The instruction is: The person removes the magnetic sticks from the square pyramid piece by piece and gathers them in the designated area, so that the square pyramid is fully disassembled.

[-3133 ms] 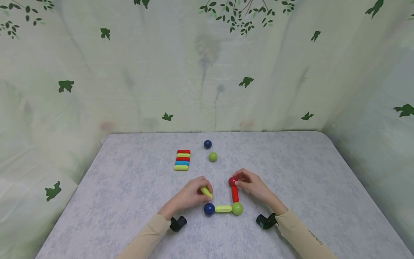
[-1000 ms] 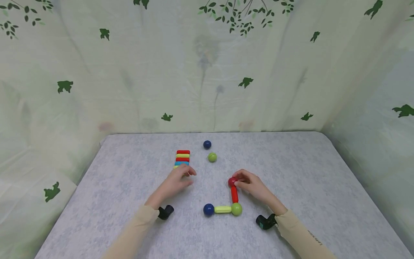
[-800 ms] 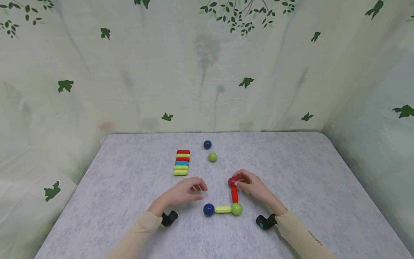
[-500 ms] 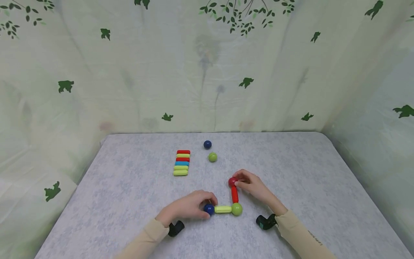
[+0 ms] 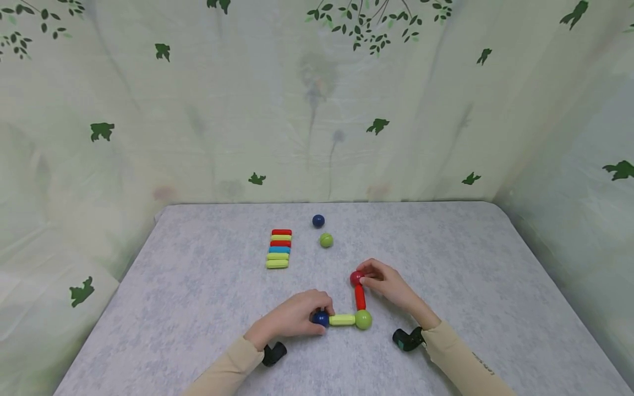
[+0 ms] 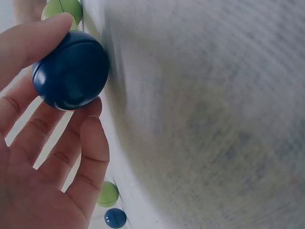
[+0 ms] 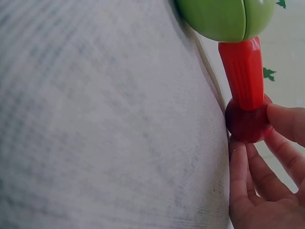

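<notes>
An L-shaped chain of balls and rods lies on the table. At its left end is a dark blue ball (image 5: 321,318), which my left hand (image 5: 297,316) grips between thumb and fingers. From it a yellow-green rod (image 5: 342,320) runs to a green ball (image 5: 364,319) at the corner. A red rod (image 5: 360,297) leads from there, away from me, to a red ball (image 5: 356,278). My right hand (image 5: 388,280) pinches that red ball. In the left wrist view the blue ball (image 6: 71,71) sits between thumb and fingertips. In the right wrist view the thumb presses the red ball (image 7: 248,119).
Farther back on the left lies a row of several rods (image 5: 279,249) in red, yellow-green and blue. Right of it are a loose green ball (image 5: 326,240) and a loose dark blue ball (image 5: 318,221). A printed cloth (image 5: 317,110) hangs behind the table (image 5: 446,247).
My left hand has set its yellow-green rod at the near end of the row, come back toward me and taken hold of the blue ball. My right hand stays at the red ball.
</notes>
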The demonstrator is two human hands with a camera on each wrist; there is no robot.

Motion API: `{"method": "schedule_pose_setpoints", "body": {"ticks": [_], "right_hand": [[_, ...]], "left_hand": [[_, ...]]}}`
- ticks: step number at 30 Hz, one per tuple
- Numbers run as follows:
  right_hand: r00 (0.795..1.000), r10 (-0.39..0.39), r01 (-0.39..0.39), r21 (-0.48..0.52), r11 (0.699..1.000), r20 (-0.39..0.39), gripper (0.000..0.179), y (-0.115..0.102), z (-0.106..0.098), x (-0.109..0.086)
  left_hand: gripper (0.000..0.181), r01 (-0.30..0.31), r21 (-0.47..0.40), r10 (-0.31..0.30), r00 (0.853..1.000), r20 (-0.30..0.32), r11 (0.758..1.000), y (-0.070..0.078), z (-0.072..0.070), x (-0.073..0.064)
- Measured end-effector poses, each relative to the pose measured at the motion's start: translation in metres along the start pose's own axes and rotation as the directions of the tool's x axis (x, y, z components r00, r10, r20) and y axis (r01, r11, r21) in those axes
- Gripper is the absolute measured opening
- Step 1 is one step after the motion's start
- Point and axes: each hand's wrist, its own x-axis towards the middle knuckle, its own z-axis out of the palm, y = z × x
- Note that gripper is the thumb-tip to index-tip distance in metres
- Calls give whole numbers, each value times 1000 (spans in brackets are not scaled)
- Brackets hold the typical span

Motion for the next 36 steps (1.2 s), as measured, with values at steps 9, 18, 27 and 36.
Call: {"method": "schedule_pose_setpoints", "body": {"ticks": [9,18,27,36], "right_hand": [[1000,-1,1,-6,1000,-3,25,-6,0,-1],[1000,-12,12,-19,1000,19,23,-40,-4,-13],[1000,-13,13,-32,999,2,24,-6,-1,-3],[1000,-22,22,-9,1000,16,23,0,-2,-4]], "left_hand": [[12,-35,55,38,998,-57,998,0,1,0],[18,20,-90,-36,982,-184,996,-2,-6,6],[24,29,-216,-108,926,-361,976,-17,-15,27],[24,100,-194,-174,893,-416,976,-27,-21,57]]}}
